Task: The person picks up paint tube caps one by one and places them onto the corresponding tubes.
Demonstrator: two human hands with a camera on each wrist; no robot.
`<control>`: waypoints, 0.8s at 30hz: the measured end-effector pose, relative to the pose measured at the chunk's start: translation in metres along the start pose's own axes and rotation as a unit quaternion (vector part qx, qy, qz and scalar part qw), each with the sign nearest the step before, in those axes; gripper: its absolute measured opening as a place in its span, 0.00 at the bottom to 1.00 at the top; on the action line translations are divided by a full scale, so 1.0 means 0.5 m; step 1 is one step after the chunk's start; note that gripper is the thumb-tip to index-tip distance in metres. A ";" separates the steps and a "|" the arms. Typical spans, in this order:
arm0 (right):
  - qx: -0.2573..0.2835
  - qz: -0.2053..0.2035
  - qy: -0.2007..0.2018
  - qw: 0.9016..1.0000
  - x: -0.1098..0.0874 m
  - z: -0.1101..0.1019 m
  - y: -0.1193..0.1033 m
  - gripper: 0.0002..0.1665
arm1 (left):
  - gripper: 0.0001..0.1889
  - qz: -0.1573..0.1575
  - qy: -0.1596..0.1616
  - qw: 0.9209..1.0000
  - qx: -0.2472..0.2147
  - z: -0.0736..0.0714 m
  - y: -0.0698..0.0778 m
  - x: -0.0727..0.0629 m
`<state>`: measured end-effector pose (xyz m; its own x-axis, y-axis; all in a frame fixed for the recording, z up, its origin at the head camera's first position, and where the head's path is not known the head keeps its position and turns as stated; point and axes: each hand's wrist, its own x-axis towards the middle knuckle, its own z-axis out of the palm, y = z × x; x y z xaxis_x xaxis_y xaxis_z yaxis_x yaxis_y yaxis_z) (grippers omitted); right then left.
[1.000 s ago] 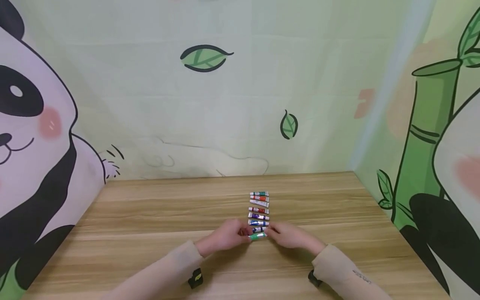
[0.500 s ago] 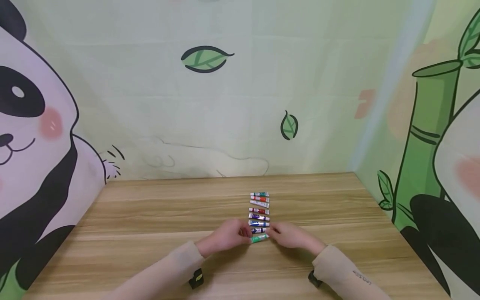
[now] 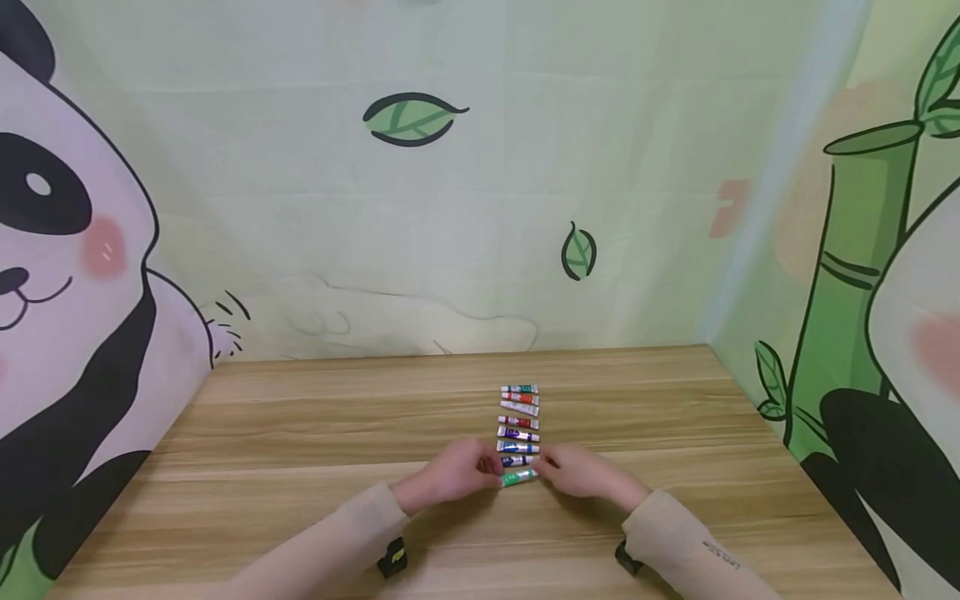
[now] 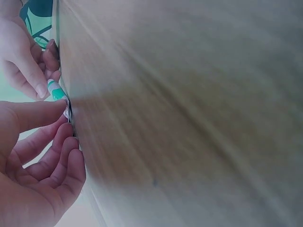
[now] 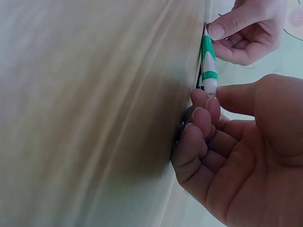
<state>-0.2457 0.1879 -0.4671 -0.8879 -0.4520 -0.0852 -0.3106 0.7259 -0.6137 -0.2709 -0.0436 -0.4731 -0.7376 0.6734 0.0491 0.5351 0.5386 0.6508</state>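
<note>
A green and white paint tube (image 3: 517, 478) lies slanted between my two hands, nearest me in a column of tubes. My left hand (image 3: 457, 469) pinches its flat left end between thumb and fingers. At the other end, my right hand (image 3: 579, 470) pinches the white cap (image 5: 209, 86), as the right wrist view shows up close. Just beyond it lies a dark blue tube (image 3: 517, 461), its ends partly covered by my fingers. Farther up come a blue tube (image 3: 517, 447), a purple one (image 3: 517, 435) and a dark red one (image 3: 517, 422).
Beyond the dark red tube lie a whitish tube (image 3: 519, 408), an orange-red tube (image 3: 519, 398) and a dark green tube (image 3: 519, 388). The wood-grain table (image 3: 315, 425) ends at a fabric backdrop (image 3: 480, 208) printed with pandas and bamboo.
Over the last second the green tube has come slightly toward me and tilted, its right end higher, opening a gap from the dark blue tube. Both hands have hardly moved.
</note>
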 end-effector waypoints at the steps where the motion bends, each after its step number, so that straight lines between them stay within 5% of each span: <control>1: -0.003 -0.001 0.001 1.000 0.000 0.000 0.000 0.16 | 0.03 -0.002 0.000 1.000 0.000 0.000 0.000 0.000; 24: 0.002 0.007 0.001 1.000 -0.002 -0.003 0.004 0.17 | 0.03 -0.010 0.002 1.000 -0.016 -0.003 -0.008 -0.002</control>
